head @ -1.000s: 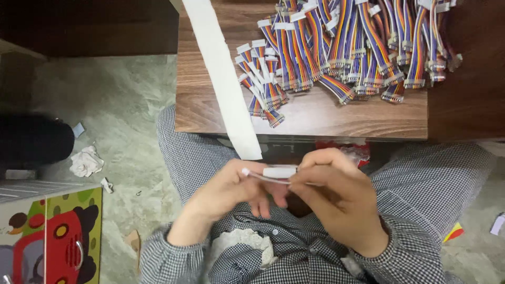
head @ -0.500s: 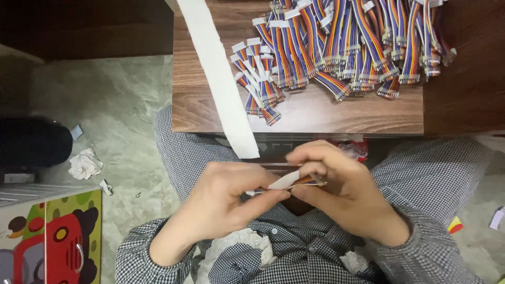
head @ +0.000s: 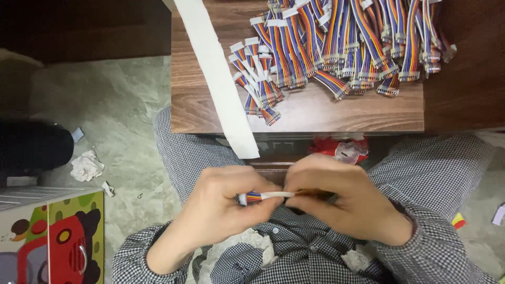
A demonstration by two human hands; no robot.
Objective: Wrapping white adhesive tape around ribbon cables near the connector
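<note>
I had both hands together low over my lap, just in front of the near edge of the wooden table [head: 315, 113]. My left hand [head: 223, 208] was curled around one end of a rainbow ribbon cable [head: 253, 197], thumb and fingers pinched on it so that only a short striped stretch and its white tip showed past my knuckles. My right hand [head: 342, 202] was closed over the other end, fingers folded down and hiding most of it; a strip of white label [head: 277, 195] bridged the small gap between the two hands, lying along the cable. How much of the label was already wrapped, I could not tell, as my fingers covered it. On the table above my hands lay a pile of similar ribbon cables [head: 342, 47], fanned out with their connectors toward me, several with white tags. A long white paper strip [head: 218, 79] ran diagonally across the left part of the table and hung over its near edge. A red wrapper [head: 336, 148] sat just under that edge, near my right hand.
</note>
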